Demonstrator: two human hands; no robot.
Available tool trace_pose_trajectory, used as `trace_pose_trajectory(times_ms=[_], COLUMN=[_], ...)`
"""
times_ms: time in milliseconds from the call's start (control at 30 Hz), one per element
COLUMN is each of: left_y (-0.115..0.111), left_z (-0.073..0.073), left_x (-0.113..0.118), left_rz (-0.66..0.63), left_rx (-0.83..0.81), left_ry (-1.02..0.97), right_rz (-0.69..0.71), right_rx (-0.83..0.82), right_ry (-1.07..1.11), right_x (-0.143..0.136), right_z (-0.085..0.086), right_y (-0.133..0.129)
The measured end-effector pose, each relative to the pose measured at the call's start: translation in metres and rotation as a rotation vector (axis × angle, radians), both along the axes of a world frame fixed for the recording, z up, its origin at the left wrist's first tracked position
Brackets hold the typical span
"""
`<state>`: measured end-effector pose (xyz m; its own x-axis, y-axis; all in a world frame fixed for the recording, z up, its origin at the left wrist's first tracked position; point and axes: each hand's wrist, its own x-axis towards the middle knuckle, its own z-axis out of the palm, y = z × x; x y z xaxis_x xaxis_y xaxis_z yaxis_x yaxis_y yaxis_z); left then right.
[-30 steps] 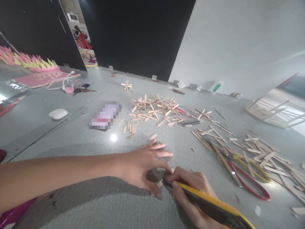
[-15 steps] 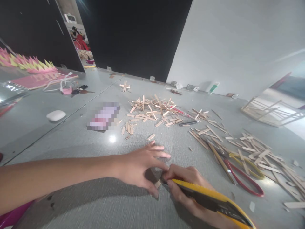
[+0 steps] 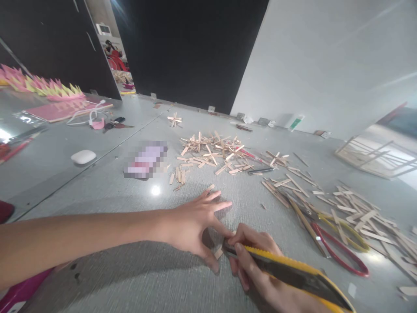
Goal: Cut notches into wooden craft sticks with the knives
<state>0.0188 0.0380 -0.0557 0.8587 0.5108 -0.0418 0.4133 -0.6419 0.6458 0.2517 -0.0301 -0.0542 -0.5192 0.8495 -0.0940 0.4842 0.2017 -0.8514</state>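
Near the front of the table my right hand (image 3: 257, 261) is wrapped round a yellow and black utility knife (image 3: 293, 274). Its front end lies across a small flat wooden stick (image 3: 218, 252), partly hidden by my fingers; the blade's edge is not clear. My left hand (image 3: 198, 221) pins that stick to the tabletop between thumb and forefinger, its other fingers spread. Beyond the hands lies a pile of short wooden stick pieces (image 3: 211, 150), some joined into star shapes.
On the right are scissors (image 3: 342, 250) with red and yellow handles and many loose sticks (image 3: 368, 217). A phone (image 3: 146, 160), a white case (image 3: 83, 157) and keys (image 3: 115, 124) lie leftward. Dark panel (image 3: 189, 52) and wall stand behind; a stick frame (image 3: 374, 156) sits far right.
The view has shifted slightly, so the table things appear further right. The knife's front end and my right hand stay by the stick, with more of my lower fingers showing.
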Motion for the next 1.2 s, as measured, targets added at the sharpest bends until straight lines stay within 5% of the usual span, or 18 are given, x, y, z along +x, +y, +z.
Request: trace_pose_trajectory(times_ms=[500, 933, 1200], left_y=[0.0, 0.0, -0.002], left_z=[-0.004, 0.0, 0.005], left_x=[-0.001, 0.002, 0.002], left_rz=[-0.008, -0.029, 0.011], left_rx=[0.03, 0.032, -0.007], left_ry=[-0.034, 0.036, 0.079], right_rz=[-0.126, -0.027, -0.016], right_rx=[-0.067, 0.355, 0.194], right_ry=[0.044, -0.197, -0.242], right_x=[-0.006, -0.009, -0.01], right_z=[-0.002, 0.002, -0.01], right_y=[-0.007, 0.002, -0.001])
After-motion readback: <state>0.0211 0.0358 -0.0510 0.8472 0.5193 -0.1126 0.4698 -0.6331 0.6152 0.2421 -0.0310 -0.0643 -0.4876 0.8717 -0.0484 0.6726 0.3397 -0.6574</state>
